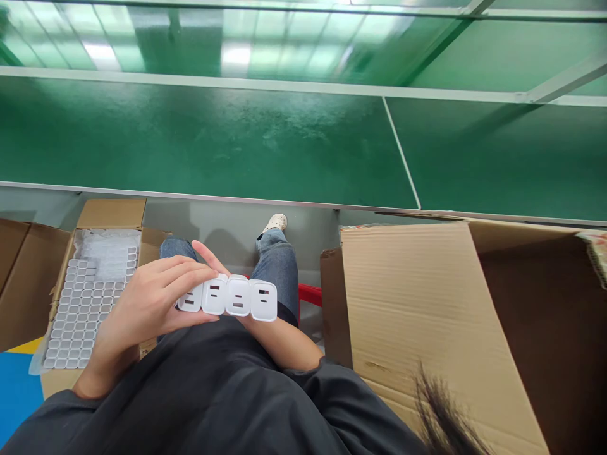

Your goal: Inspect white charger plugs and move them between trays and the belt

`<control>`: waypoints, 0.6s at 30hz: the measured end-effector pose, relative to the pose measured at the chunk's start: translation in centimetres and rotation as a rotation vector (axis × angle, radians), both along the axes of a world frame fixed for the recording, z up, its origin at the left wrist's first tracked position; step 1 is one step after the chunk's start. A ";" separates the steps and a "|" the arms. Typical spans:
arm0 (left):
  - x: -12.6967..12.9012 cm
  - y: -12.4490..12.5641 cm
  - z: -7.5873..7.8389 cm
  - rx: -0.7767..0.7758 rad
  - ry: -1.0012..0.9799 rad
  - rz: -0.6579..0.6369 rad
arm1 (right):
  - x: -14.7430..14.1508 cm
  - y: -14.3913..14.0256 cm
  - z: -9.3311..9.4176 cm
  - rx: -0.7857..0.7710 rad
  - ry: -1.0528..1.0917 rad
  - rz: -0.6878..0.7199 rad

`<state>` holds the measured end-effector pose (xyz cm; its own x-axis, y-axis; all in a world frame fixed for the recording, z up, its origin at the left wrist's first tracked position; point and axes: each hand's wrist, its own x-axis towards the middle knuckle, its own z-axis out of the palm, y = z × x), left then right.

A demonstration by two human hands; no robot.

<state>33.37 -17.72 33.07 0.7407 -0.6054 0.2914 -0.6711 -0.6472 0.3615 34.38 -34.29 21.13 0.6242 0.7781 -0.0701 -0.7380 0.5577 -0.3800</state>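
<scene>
Several white USB chargers point(238, 297) stand side by side in a short row in front of my body, their port faces turned up toward me. My left hand point(147, 294) grips the left end of the row, fingers over the top edge and thumb along the bottom. Behind and under the row lies my right hand point(212, 259), mostly hidden by the chargers. One of its fingers sticks out past the upper edge, and its wrist shows below the right end. It appears to hold the chargers from beneath.
At my left, an open carton point(59, 303) holds many white chargers in tight rows, with clear plastic point(112, 253) over part of them. A large open cardboard box point(412, 303) stands at my right. A green table point(213, 139) runs across ahead. Part of a red stool point(310, 294) shows beneath me.
</scene>
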 end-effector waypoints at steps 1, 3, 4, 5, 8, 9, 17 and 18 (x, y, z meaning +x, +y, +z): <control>0.0 0.0 0.0 -0.005 -0.001 0.007 | 0.0 0.2 -0.2 -0.010 -0.009 0.000; 0.1 -0.1 0.0 -0.014 0.004 0.017 | 0.1 0.6 -0.4 -0.040 -0.009 -0.005; 0.1 -0.1 0.0 -0.015 0.010 0.022 | 0.1 0.7 -0.4 -0.050 -0.003 -0.008; 0.1 -0.1 -0.1 -0.013 0.018 0.030 | 0.2 0.8 -0.4 -0.053 0.006 -0.008; 0.0 -0.1 -0.3 -0.004 0.035 0.061 | 0.3 1.0 -0.1 -0.045 0.033 0.010; 0.0 -0.1 -0.3 0.000 0.039 0.070 | 0.4 1.0 0.1 -0.051 0.040 0.022; -0.1 -0.2 -0.4 0.009 0.083 0.107 | 0.5 0.9 0.3 0.017 0.105 0.053; -0.1 -0.2 -0.4 0.013 0.090 0.115 | 0.5 0.9 0.3 0.036 0.116 0.052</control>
<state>33.29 -17.95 32.71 0.8284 -0.5178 0.2137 -0.5573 -0.7232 0.4079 34.92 -33.38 21.43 0.5721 0.8127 -0.1111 -0.8041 0.5290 -0.2712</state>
